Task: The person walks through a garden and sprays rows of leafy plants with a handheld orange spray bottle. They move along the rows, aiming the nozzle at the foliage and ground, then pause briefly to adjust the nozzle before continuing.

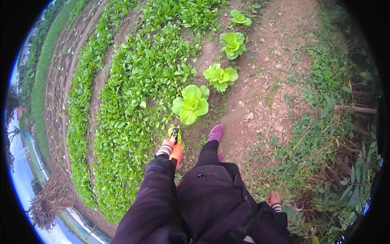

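Observation:
My left hand point(170, 142) is wrapped round the neck of an orange spray bottle point(176, 153) with a black spray head. The bottle hangs upright at my left side, over a bright green leafy plant that it partly covers. Just beyond it grows a large light-green cabbage-like plant point(190, 105), apart from the bottle. At my right side hangs my right hand point(274, 199), away from the bottle and above the weeds. It is small in view, and its fingers are too unclear to tell whether they are closed.
More light-green heads point(220, 77) continue in a row ahead. Dense leafy greens point(134, 93) fill the beds on the left. A reddish dirt path point(264, 93) runs along the right, bordered by weeds and shrubs point(349, 171). My purple shoe point(216, 133) stands on the soil.

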Demonstrator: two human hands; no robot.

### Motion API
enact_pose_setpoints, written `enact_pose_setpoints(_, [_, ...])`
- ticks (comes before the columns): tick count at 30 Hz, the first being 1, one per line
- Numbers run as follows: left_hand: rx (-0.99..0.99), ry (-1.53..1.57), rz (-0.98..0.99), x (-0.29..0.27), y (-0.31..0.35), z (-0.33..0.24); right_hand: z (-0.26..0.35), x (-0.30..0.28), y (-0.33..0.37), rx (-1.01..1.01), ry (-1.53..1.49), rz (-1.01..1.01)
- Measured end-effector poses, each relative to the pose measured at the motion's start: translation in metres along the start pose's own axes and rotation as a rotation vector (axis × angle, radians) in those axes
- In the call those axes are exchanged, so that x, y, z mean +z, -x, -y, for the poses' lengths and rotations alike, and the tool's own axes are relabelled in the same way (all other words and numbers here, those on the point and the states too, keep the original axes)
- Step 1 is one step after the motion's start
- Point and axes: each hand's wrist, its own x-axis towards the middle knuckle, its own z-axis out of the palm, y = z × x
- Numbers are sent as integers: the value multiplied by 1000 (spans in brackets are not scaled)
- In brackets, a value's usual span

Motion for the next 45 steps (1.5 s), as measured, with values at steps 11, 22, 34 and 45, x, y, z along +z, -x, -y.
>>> enact_pose_setpoints(11, [611, 80, -120, 13, 8, -134, 18, -5, -15, -50, -71, 9])
enact_pose_setpoints(22, [433, -56, 36, 12, 79, -267, 38, -39, -47, 22, -114, 21])
enact_pose_setpoints(34, [292, -40, -24, 21, 78, -283, 63, -57, -63, 58, -91, 67])
enact_pose_setpoints(45, [479, -243, -114, 22, 56, -245, 78, -81, -73, 44, 20, 49])
